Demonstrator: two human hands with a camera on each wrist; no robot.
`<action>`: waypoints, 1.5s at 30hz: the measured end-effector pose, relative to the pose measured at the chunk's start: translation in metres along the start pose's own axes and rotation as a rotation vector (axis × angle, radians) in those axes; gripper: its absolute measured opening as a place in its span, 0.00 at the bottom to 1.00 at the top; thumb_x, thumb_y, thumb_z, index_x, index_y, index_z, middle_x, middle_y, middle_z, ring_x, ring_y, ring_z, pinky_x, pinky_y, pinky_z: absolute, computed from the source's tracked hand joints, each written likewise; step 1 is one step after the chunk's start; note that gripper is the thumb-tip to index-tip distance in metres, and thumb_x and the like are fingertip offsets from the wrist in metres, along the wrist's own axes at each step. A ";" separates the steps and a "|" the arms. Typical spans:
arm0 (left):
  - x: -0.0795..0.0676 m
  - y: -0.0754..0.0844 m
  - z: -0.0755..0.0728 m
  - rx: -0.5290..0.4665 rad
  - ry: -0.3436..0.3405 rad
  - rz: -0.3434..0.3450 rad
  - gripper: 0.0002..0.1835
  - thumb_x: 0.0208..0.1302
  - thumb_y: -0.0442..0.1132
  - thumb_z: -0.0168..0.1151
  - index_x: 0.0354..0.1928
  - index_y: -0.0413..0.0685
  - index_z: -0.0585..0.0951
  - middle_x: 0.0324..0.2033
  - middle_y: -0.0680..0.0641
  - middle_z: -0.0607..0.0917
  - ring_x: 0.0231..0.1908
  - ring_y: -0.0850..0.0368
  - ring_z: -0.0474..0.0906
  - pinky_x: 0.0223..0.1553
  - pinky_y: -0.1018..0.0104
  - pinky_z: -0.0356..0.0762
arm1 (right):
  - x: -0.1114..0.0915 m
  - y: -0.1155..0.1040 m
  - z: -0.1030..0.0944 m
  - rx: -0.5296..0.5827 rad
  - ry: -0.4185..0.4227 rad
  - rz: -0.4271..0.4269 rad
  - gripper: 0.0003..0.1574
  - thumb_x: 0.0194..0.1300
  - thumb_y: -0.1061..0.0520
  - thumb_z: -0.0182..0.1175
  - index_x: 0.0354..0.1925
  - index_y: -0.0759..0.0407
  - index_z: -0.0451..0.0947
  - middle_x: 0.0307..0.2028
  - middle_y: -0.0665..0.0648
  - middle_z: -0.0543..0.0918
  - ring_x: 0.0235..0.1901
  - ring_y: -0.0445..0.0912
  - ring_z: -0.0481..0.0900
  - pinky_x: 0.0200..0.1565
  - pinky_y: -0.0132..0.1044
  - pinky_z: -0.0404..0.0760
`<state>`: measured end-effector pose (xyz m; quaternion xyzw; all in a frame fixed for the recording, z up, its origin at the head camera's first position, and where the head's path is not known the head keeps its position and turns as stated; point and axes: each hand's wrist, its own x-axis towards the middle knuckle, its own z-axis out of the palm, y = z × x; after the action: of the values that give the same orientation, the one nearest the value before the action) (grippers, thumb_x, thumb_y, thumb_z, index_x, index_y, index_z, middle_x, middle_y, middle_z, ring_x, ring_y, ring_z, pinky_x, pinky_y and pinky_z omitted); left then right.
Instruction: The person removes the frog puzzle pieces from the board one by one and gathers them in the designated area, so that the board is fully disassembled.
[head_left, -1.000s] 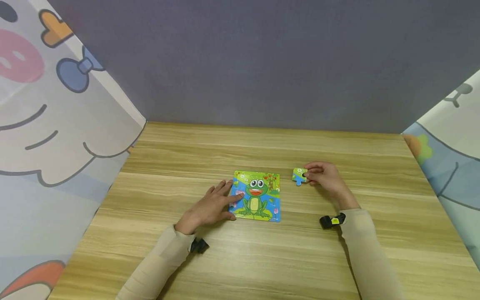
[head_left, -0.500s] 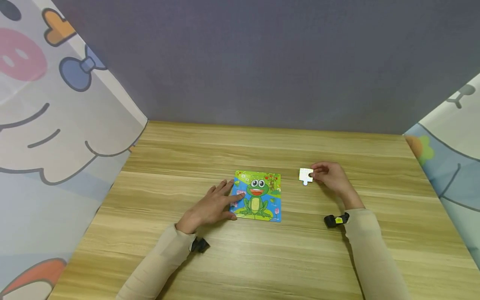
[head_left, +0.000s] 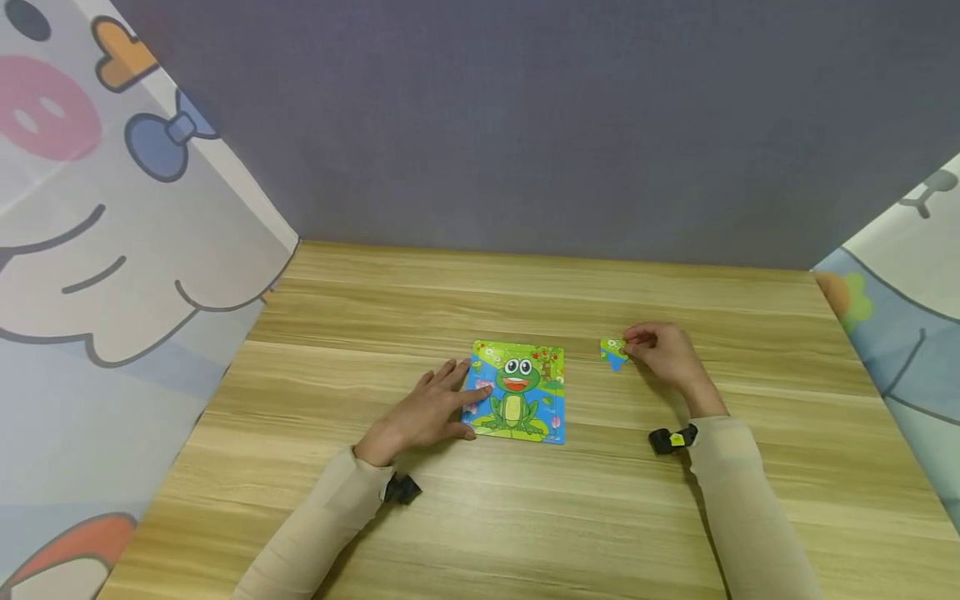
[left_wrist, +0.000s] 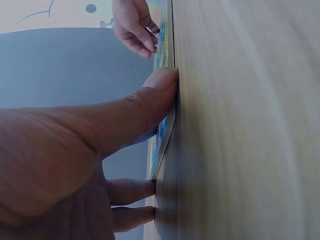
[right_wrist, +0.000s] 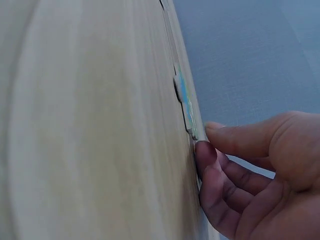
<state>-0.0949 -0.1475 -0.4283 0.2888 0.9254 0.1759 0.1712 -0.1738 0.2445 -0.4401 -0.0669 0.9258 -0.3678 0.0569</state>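
A square frog puzzle (head_left: pixel 517 417) lies on the wooden table in the head view. My left hand (head_left: pixel 423 417) rests along its left side, with the index finger stretched over the picture. In the left wrist view the thumb (left_wrist: pixel 145 100) presses near the puzzle's edge, and two other fingertips touch the tabletop. To the right, a puzzle piece (head_left: pixel 612 347) with white flowers on green and blue lies flat on the table. Bent fingers of my right hand (head_left: pixel 663 354) are at its right edge. The right wrist view shows thumb and index tips slightly parted beside the piece (right_wrist: pixel 184 97).
The wooden table (head_left: pixel 525 517) ends at a grey panel (head_left: pixel 525 125) at the back. Cartoon-printed walls (head_left: pixel 135 275) stand at both sides. A black strap device (head_left: pixel 672 439) is on each wrist.
The right hand has moved the puzzle piece a little to the right. The piece tilted and shone white half a second ago, and now lies flat. The left hand has stayed on the puzzle.
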 end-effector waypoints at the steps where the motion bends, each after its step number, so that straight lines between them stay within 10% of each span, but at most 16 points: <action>1: 0.000 0.000 0.000 0.002 -0.001 0.001 0.38 0.62 0.52 0.68 0.74 0.60 0.67 0.78 0.32 0.49 0.77 0.27 0.46 0.70 0.26 0.53 | 0.000 0.000 0.000 -0.007 0.003 -0.002 0.15 0.68 0.64 0.62 0.50 0.71 0.82 0.44 0.72 0.86 0.43 0.57 0.85 0.37 0.24 0.77; 13: 0.003 0.000 0.000 -0.002 -0.008 -0.004 0.38 0.62 0.52 0.68 0.74 0.60 0.67 0.78 0.33 0.49 0.77 0.27 0.46 0.70 0.26 0.53 | 0.002 -0.029 0.007 -0.034 0.061 -0.050 0.15 0.69 0.60 0.61 0.49 0.70 0.83 0.44 0.71 0.87 0.43 0.62 0.85 0.45 0.53 0.83; 31: 0.003 0.001 0.001 0.003 -0.007 -0.016 0.38 0.63 0.52 0.68 0.74 0.61 0.67 0.78 0.33 0.49 0.77 0.28 0.46 0.70 0.27 0.53 | 0.017 -0.097 0.071 0.084 -0.124 -0.215 0.15 0.66 0.62 0.64 0.50 0.67 0.83 0.46 0.65 0.88 0.42 0.55 0.87 0.44 0.46 0.86; 45: 0.002 0.002 0.000 -0.003 0.000 -0.004 0.38 0.62 0.52 0.68 0.74 0.59 0.67 0.78 0.32 0.49 0.77 0.27 0.47 0.69 0.26 0.54 | 0.019 -0.114 0.099 -0.050 -0.285 -0.277 0.25 0.62 0.54 0.71 0.57 0.58 0.82 0.54 0.62 0.78 0.43 0.49 0.78 0.45 0.43 0.78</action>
<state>-0.0957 -0.1450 -0.4281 0.2869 0.9257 0.1768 0.1721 -0.1674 0.0925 -0.4344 -0.2466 0.8992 -0.3356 0.1343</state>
